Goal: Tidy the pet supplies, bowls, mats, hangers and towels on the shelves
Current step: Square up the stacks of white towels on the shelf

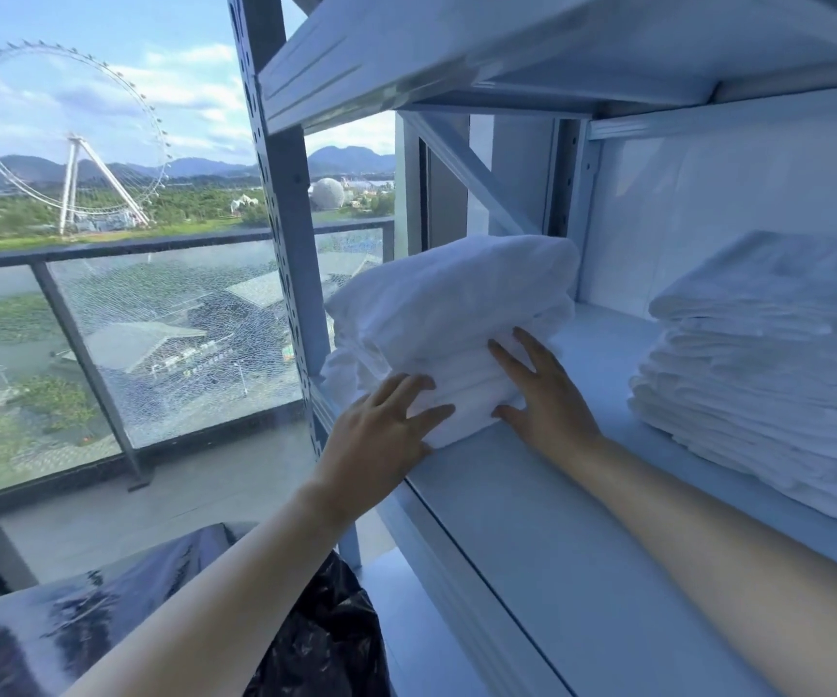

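Note:
A stack of folded white towels sits at the left end of a white metal shelf. My left hand presses flat against the stack's front left corner, fingers straight. My right hand lies flat against the stack's front right side, fingers spread. A second, taller pile of folded white towels stands further right on the same shelf, apart from both hands.
A perforated upright post frames the shelf's left side, and another shelf board hangs overhead. Black plastic bags lie below to the left. A window with a glass balcony railing is on the left.

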